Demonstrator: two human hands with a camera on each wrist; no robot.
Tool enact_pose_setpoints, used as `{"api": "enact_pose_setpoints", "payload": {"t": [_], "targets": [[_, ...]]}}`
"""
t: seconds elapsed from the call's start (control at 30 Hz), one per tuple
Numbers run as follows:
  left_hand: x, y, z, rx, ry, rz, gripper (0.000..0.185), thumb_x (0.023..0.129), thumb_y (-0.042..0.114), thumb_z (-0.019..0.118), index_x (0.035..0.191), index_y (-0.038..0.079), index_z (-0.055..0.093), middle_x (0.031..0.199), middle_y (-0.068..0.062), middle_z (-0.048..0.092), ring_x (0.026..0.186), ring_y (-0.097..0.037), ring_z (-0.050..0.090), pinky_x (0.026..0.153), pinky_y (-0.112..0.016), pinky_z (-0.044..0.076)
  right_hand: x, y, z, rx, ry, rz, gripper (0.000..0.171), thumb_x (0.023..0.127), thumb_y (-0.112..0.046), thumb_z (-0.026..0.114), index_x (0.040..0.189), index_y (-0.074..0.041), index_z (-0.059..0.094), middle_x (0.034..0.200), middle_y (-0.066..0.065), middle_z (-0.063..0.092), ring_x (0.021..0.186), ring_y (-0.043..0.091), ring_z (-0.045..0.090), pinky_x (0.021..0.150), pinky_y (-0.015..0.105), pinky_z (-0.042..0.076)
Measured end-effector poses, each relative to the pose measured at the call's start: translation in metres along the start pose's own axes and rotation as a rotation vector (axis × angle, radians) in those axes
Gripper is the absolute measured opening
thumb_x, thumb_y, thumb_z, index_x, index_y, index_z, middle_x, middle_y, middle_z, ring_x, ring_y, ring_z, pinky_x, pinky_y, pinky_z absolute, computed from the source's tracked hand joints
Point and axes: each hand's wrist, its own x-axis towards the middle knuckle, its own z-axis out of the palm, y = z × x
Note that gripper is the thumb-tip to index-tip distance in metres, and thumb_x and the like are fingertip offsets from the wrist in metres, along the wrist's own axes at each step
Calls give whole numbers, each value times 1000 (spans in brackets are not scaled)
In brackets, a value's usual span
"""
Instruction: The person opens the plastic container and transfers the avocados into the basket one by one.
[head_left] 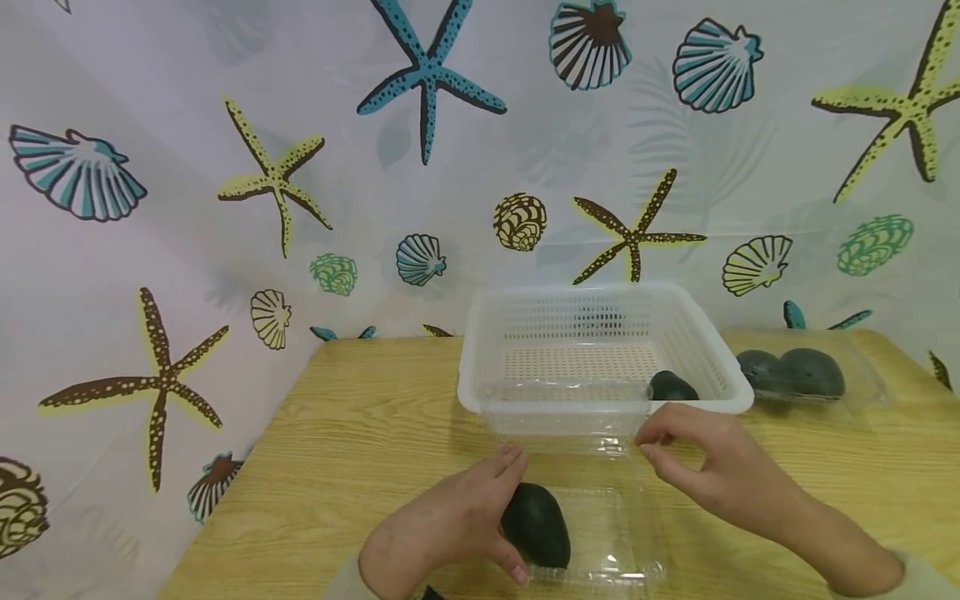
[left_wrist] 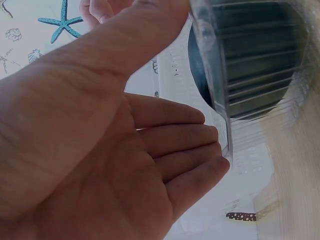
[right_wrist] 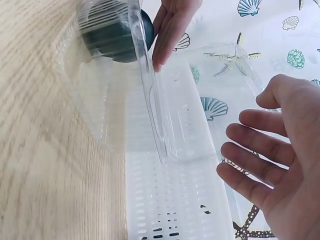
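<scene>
A clear plastic clamshell box [head_left: 607,542] lies open on the wooden table, its lid [head_left: 570,417] raised toward the white basket [head_left: 738,392]. A dark green avocado [head_left: 536,525] sits in the box's left end. My left hand [head_left: 450,525] lies against that end with its fingers nearly straight, thumb on the near side of the avocado. In the left wrist view the fingers [left_wrist: 195,145] touch the box's edge beside the avocado [left_wrist: 250,50]. My right hand [head_left: 712,467] hovers over the lid's right end, fingers spread and holding nothing [right_wrist: 275,150].
The basket holds one avocado [head_left: 671,387] in its right front corner. To the right stands a second clear box [head_left: 862,392] with two avocados [head_left: 795,375]. A seashell-and-starfish curtain [head_left: 225,208] hangs behind and left of the table.
</scene>
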Motion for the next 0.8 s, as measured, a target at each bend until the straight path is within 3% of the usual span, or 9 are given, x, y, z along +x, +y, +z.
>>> {"api": "enact_pose_setpoints", "payload": {"t": [0.2, 0.47, 0.8], "targets": [[1, -1, 0, -9, -3, -10, 122, 62, 55, 83, 156, 2, 25, 164, -13, 24, 152, -23, 25, 120, -37, 32, 3, -6, 8, 64, -23, -66, 41, 80, 6, 74, 99, -30, 67, 92, -19, 66, 83, -1, 61, 75, 14, 52], [0, 0, 0, -14, -5, -6, 122, 62, 55, 83, 155, 2, 26, 163, -13, 25, 152, -23, 26, 120, -37, 32, 4, -14, 21, 111, -68, -84, 41, 80, 4, 76, 99, -30, 65, 94, -21, 65, 84, -3, 60, 74, 15, 53], [1, 0, 0, 4, -1, -10, 122, 62, 57, 82, 156, 3, 26, 163, -13, 26, 151, -23, 26, 119, -37, 34, 5, -21, 38, 154, -120, -106, 27, 87, -7, 73, 102, -28, 66, 95, -16, 66, 84, 0, 60, 74, 19, 54]]}}
